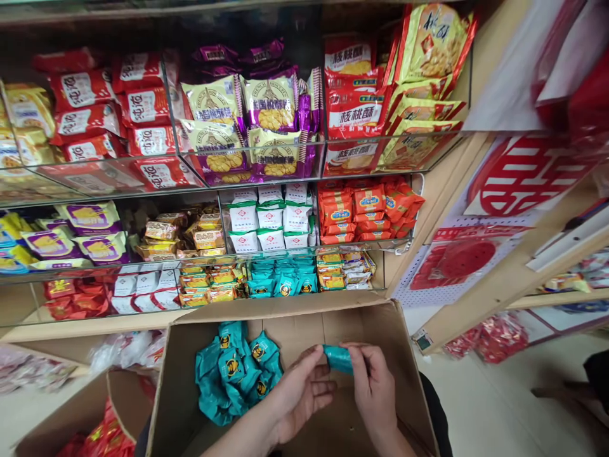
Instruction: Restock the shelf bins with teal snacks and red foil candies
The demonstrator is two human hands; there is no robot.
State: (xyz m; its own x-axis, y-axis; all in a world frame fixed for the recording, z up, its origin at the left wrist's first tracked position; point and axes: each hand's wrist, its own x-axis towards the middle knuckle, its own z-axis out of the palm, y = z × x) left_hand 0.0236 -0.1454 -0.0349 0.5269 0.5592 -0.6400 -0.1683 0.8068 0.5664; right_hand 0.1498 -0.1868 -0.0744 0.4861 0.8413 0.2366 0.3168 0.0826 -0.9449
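Observation:
Over an open cardboard box [323,317], my two hands meet at one small teal snack packet [339,359]. My left hand [304,390] pinches its left end between thumb and forefinger, the other fingers loosely curled. On the opposite end, my right hand [373,387] grips the packet with thumb and fingers. Inside the box, a pile of matching teal packets [233,368] with yellow-and-black emblems lies on the left side. The same kind of teal packets [283,279] fill a compartment of the lowest shelf, straight ahead.
Clear-fronted shelves hold purple-and-cream biscuit packs [273,105], red packs [354,114], white packets [271,219] and orange packets [354,203]. A second cardboard box [126,393] with red packets stands lower left. Red decorations [518,174] hang at the right, above the tiled floor [485,406].

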